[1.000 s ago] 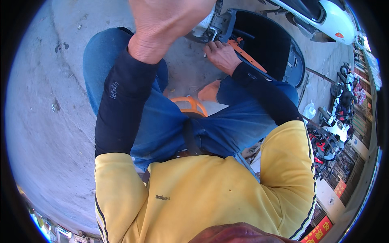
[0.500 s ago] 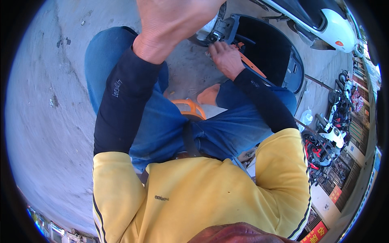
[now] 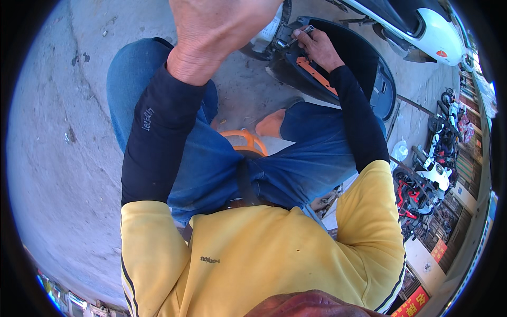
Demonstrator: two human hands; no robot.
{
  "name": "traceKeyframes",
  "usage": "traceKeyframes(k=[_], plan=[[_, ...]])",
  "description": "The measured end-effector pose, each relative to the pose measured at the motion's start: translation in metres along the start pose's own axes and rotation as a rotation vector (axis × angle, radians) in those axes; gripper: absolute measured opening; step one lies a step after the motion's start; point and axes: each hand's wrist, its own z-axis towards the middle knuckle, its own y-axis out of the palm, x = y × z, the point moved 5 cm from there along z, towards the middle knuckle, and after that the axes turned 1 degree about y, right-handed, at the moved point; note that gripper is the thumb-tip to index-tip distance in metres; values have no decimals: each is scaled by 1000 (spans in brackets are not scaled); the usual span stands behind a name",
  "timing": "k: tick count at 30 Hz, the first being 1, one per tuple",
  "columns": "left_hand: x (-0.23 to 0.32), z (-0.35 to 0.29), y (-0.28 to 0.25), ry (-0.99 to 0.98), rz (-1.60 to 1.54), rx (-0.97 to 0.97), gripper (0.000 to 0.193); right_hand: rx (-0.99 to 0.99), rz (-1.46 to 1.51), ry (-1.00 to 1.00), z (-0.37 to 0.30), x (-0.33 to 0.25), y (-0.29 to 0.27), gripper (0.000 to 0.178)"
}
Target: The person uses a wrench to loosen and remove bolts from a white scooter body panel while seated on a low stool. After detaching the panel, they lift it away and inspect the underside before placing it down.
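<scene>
My left hand point(image 3: 219, 34) looms large at the top edge, beside a silver and black mechanical part point(image 3: 268, 39); its fingers are cut off or hidden. My right hand point(image 3: 321, 50) is closed in a pinch on a slim silver metal tool point(image 3: 300, 37), whose exact kind I cannot make out. The tool lies against the rim of a black oval tub-like housing point(image 3: 383, 90), near the mechanical part. Under the right hand, a flat orange bar point(image 3: 317, 75) with holes runs along the housing's near side.
An orange tubular frame point(image 3: 248, 138) stands between my legs, near a bare foot point(image 3: 271, 124). A white scooter point(image 3: 438, 39) is at the upper right. Several motorbikes point(image 3: 433, 177) line the far right, beside a translucent plastic bag point(image 3: 400, 150). Concrete ground point(image 3: 58, 174) spreads to the left.
My right hand has moved up and right, from below the mechanical part to the housing's rim, and the silver tool now shows in its fingers. My left hand has shifted slightly left.
</scene>
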Motion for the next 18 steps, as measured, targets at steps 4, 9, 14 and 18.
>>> traceKeyframes(k=[4,9,14,18], plan=[[7,1,-1,-68,-13,3,67,-45,-73,-48,20,4,-1,44],[0,0,-1,-44,22,-33,66,-120,-15,5,37,7,-3,40],[6,4,0,-60,-16,-17,67,-144,105,11,49,13,-2,38],[5,3,-1,-40,-15,2,68,-184,216,126,56,13,-5,36]])
